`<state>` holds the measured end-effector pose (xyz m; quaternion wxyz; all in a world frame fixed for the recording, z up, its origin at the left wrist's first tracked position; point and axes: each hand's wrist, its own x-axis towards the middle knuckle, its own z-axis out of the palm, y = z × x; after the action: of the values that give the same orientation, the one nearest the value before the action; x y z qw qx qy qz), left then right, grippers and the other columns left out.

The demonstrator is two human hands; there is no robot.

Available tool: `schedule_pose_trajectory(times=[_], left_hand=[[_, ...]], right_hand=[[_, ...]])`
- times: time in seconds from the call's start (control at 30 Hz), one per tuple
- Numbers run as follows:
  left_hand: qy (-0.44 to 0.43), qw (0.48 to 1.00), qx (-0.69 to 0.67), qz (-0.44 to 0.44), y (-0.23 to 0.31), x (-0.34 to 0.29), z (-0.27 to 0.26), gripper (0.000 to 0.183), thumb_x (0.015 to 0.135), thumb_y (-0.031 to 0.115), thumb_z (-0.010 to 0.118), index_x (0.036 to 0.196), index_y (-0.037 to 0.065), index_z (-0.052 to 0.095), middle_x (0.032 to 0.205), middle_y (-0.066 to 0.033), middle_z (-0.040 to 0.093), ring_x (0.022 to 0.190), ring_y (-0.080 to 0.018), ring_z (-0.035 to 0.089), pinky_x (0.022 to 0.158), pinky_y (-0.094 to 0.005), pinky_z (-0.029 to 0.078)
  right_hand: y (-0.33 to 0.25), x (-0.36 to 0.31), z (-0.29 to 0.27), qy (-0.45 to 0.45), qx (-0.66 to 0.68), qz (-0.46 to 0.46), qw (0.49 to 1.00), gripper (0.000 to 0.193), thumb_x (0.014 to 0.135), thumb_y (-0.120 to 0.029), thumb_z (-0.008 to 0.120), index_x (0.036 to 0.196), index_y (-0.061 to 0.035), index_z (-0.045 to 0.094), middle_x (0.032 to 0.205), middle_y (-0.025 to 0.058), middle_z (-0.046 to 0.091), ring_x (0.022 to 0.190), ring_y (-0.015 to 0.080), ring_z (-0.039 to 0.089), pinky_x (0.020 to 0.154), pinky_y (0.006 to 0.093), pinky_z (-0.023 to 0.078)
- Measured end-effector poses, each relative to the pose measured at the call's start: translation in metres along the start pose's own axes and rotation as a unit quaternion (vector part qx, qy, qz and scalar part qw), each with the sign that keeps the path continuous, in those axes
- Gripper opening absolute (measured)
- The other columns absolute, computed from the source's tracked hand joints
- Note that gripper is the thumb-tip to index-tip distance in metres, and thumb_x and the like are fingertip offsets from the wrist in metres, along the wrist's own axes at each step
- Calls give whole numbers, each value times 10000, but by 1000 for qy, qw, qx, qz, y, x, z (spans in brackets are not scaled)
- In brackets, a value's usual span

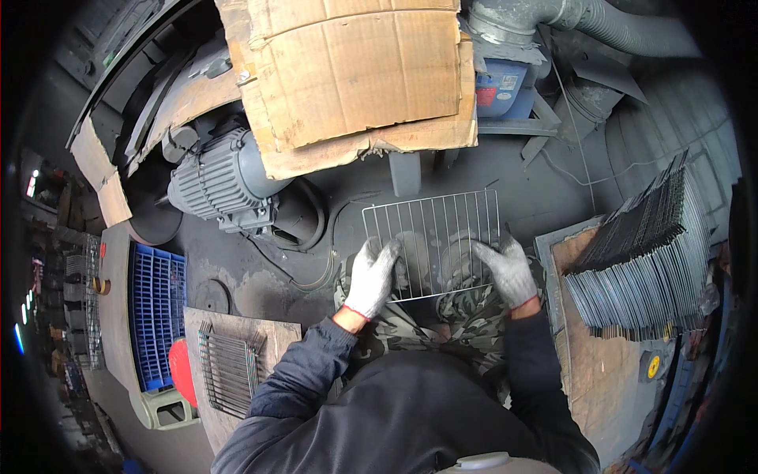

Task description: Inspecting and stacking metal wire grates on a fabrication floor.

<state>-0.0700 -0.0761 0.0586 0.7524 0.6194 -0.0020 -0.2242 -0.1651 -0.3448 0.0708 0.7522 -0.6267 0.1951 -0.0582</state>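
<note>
Both my hands wear white knitted work gloves with red cuffs. Between them, in front of my knees, I hold a rectangular wire rack [433, 229] with thin parallel bars. My left hand [374, 275] is closed on its left side, fingers curled behind the wires. At the opposite side my right hand [508, 270] grips the edge, the thumb lying over the front. To my right a tall stack of similar wire racks [643, 292] leans on a wooden board [588, 347]. A smaller pile of racks [229, 371] lies on a board by my left elbow.
A grey electric motor [225, 178] with cables stands ahead to the left. Cardboard sheets [355, 71] cover something directly in front. A blue plastic crate [158, 312] and a red round object [183, 371] sit at the left. A ribbed duct [624, 30] runs along the far right.
</note>
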Motion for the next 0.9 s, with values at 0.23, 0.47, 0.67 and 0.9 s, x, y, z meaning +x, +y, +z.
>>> schedule_pose_trajectory(times=[0.23, 0.47, 0.67, 0.9], left_hand=[[-39, 998, 45, -7, -32, 39, 16, 354, 1025, 218, 735, 1241, -34, 612, 1056, -86, 733, 941, -132, 658, 848, -314, 552], [7, 1000, -4, -24, -20, 56, 2, 353, 989, 142, 752, 1245, -46, 597, 1080, -102, 740, 942, -133, 661, 835, -313, 556], [86, 996, -21, -14, 1, 38, -59, 237, 1041, 130, 688, 1216, -1, 597, 938, -43, 701, 742, -83, 648, 630, -243, 552], [4, 992, 115, -60, 4, 54, -27, 267, 1053, 205, 694, 1220, 20, 601, 854, -41, 667, 637, -99, 604, 553, -276, 516]], right_hand=[[-4, 38, -26, 63, -18, 47, 997, 300, 953, -131, 780, 1219, -3, 730, 1072, 71, 771, 929, 161, 715, 850, 326, 585], [-6, 61, 4, 42, -12, 28, 999, 303, 965, -113, 764, 1237, 12, 715, 1092, 68, 765, 926, 154, 708, 855, 323, 577], [38, 85, 71, -27, -12, 50, 998, 266, 983, -58, 728, 1249, -59, 719, 1104, 35, 763, 946, 128, 696, 877, 307, 575], [19, 61, 24, 30, -20, 67, 997, 227, 1022, -93, 679, 1227, -3, 720, 1137, 65, 771, 948, 146, 724, 850, 315, 591]])
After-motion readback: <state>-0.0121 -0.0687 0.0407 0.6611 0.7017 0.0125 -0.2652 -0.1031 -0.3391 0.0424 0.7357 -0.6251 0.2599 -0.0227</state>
